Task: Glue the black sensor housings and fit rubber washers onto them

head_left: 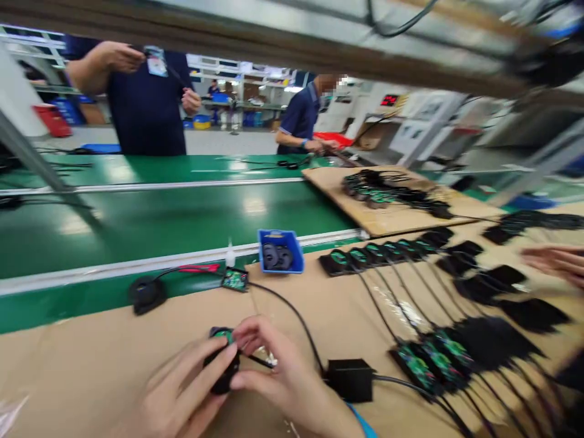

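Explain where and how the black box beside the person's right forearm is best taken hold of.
Probably across its middle, from above, pinching the near and far sides of the black box. Its flat top faces up, and a cable leaves its right end while another meets its left, so those ends seem worse places to grip.

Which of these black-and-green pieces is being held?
The black piece at lower centre, between the left hand and right hand; others, such as the row farther right, lie untouched.
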{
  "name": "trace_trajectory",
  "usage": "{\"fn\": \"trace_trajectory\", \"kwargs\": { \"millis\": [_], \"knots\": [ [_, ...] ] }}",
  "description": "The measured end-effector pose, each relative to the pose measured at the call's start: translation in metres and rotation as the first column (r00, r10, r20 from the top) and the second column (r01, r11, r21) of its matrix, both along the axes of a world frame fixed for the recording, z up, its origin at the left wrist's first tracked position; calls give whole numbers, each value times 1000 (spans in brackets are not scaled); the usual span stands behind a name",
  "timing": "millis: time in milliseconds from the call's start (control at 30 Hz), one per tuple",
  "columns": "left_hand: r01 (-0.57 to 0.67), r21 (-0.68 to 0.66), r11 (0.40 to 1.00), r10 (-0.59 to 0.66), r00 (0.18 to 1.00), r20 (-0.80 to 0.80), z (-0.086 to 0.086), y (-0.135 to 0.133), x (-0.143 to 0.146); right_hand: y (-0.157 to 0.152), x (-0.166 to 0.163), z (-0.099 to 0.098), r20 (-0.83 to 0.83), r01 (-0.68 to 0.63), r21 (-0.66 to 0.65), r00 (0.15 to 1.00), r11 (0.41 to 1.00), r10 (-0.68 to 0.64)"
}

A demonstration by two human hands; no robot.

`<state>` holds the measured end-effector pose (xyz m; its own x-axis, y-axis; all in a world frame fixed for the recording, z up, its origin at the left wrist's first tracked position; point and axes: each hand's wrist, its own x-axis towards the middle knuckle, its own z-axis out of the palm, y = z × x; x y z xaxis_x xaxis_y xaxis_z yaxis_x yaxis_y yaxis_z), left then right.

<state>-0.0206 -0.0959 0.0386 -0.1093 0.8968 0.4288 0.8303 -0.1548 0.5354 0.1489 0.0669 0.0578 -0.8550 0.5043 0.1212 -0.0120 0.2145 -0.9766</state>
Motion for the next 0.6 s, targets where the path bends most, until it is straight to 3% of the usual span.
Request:
{"fn": "trace_trajectory", "kwargs": {
  "millis": [67, 133, 200, 300, 433, 500, 600],
  "knots": [
    [-48, -44, 998, 51, 996, 69, 10, 7, -4, 11, 12, -2, 34, 42, 279, 998, 959, -53],
    [-84, -111, 990, 103, 978, 179, 16, 17, -9, 16, 23, -11, 94, 29, 519, 991, 854, -91],
    [-65, -178, 982, 119, 944, 308, 15, 24, -13, 11, 31, -25, 167, -24, 654, 980, 756, -113],
    [21, -220, 975, 105, 834, 542, 7, 29, -15, -6, 36, -44, 207, -4, 713, 956, 701, -206],
    [138, -251, 958, 110, 630, 769, -1, 25, -13, -14, 32, -51, 155, 93, 673, 952, 734, -263],
    [144, -279, 949, 129, 629, 766, -1, 21, -12, -8, 31, -49, 123, 101, 659, 963, 745, -239],
    [92, -305, 948, 142, 734, 664, 6, 18, -8, 5, 31, -45, 94, 84, 650, 977, 756, -190]
  ]
}}
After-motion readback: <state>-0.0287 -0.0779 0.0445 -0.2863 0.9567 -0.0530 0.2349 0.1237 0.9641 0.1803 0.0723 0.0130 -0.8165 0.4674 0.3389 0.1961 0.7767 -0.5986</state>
